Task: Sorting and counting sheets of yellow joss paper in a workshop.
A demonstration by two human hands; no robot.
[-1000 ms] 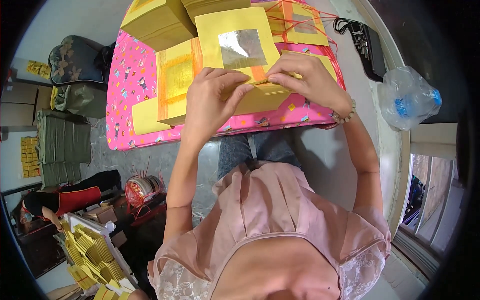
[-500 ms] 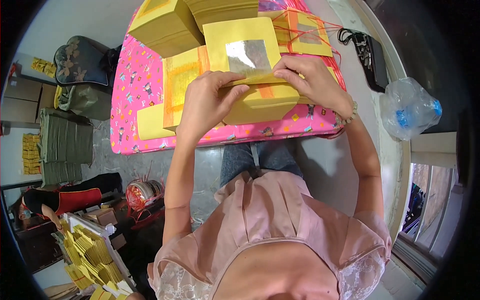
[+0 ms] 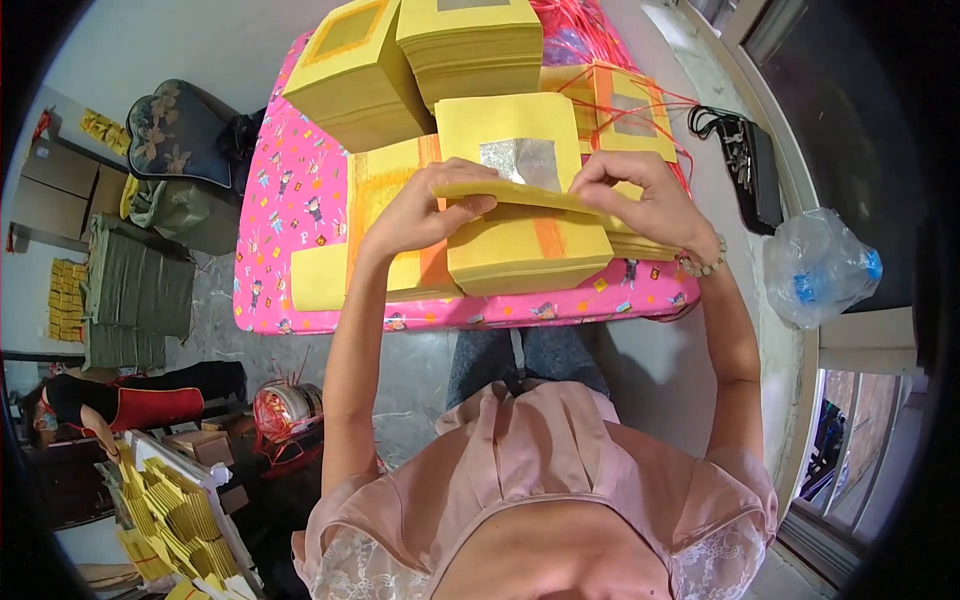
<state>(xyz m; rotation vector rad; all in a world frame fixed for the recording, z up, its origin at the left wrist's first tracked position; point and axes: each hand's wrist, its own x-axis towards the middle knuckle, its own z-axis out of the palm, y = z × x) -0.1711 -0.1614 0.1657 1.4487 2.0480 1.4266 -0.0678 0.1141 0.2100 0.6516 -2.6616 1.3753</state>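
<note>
A yellow paper sheet with a square of silver foil (image 3: 522,160) lies on top of a thick stack of yellow paper (image 3: 525,262), and its near edge is raised. My left hand (image 3: 425,207) is closed on the left end of that edge, thumb below and fingers above. At the right end, my right hand (image 3: 645,198) has its fingers curled and its thumb against the sheet. An orange band marks the top of the stack beneath. Left of it lies another stack of yellow paper with an orange-edged gold square (image 3: 375,205), partly hidden by my left hand.
Taller yellow paper stacks (image 3: 365,85) stand at the back of the pink patterned table cover (image 3: 270,235). Red strings (image 3: 585,30) lie at back right. A black case (image 3: 750,175) and a clear plastic bag (image 3: 820,265) sit beside the window. Another person (image 3: 150,400) works at far left.
The whole view has shifted, so the table appears lower. The sheet's near edge is raised more. My right fingers have curled and drawn back from pressing along that edge.
</note>
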